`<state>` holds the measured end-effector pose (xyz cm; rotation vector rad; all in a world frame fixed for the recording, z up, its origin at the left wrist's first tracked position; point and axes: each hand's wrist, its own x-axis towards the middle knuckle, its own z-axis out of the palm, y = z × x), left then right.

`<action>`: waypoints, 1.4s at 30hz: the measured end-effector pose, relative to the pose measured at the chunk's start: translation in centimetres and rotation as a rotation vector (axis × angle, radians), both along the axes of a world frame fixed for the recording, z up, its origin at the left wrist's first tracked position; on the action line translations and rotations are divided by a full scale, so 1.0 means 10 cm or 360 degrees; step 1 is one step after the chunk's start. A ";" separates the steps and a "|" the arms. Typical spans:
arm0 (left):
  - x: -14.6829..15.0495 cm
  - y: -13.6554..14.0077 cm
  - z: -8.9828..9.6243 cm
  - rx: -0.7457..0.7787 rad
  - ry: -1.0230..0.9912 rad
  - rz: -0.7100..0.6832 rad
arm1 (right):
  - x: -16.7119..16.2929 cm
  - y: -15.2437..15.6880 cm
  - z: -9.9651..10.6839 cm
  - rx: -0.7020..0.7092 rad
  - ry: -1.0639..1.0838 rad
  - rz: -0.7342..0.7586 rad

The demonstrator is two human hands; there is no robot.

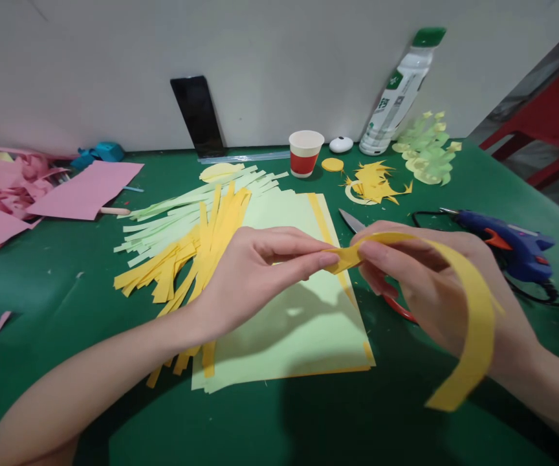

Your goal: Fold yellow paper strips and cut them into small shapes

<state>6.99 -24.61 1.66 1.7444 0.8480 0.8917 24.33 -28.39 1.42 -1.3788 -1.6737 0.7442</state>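
Yellow is the colour of the long flat paper strip [478, 317] held up by 2 bare hands, over the middle of the green worktop [66, 304] and above a stack of pale green rectangular paper sheets [284, 336]. The left hand [241, 278] pinches 1 end between thumb and forefinger; the right hand [422, 275] pinches it just beside, thumb on top, the lower fingers curled underneath. Between the 2 pinches the paper looks doubled over or creased, so the shaping of this strip seems only begun: most of its length runs free, arching over the right hand and down toward the worktop's near edge. Much looks unworked around it: a fan of loose yellow paper strips [219, 239] and a spread of pale green paper strips [182, 213] lie left of centre, all apparently cut but unfolded. Toward the far right corner, a pale green cut-paper cluster with small yellowish tips [427, 152] looks assembled, and a heap of spiky yellow paper pieces [374, 181] lies near it, seemingly cut out already. Steel scissors with red handles [351, 221] lie partly hidden behind the right hand, and a blue plastic glue gun with an orange trigger [512, 243] lies near the right edge, touched by neither hand.
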 end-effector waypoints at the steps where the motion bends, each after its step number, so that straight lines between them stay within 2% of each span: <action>1: 0.00 0.00 0.00 -0.0012 0.0010 -0.0011 | 0.01 0.00 -0.01 0.0010 0.0001 -0.0035; 4: -0.01 0.01 0.01 -0.0048 0.0032 -0.0045 | 0.02 0.00 -0.04 0.0014 0.0067 -0.0091; 8: -0.01 0.02 0.02 -0.0076 0.0098 -0.0045 | 0.02 -0.01 -0.02 0.0017 0.0111 0.0048; 16: -0.02 0.02 0.02 -0.0106 0.0139 -0.0045 | 0.00 0.00 -0.04 0.0095 -0.0018 -0.0060; 18: -0.02 0.01 0.02 -0.0108 0.0137 -0.0046 | -0.01 0.00 -0.05 0.0048 0.0014 -0.0061; 24: -0.01 0.00 0.03 -0.0088 0.0089 0.0029 | -0.03 0.01 -0.02 -0.0105 0.0393 0.0144; 33: 0.00 0.00 0.01 -0.0064 0.0076 0.0001 | -0.05 0.00 0.00 -0.0228 0.0308 0.0129; 37: 0.00 0.00 0.02 -0.0095 0.0150 -0.0030 | -0.05 0.00 0.00 -0.0277 0.0290 0.0201; 42: -0.01 0.01 0.02 -0.0142 0.0113 -0.0142 | -0.01 0.01 -0.01 -0.0310 0.0236 0.0195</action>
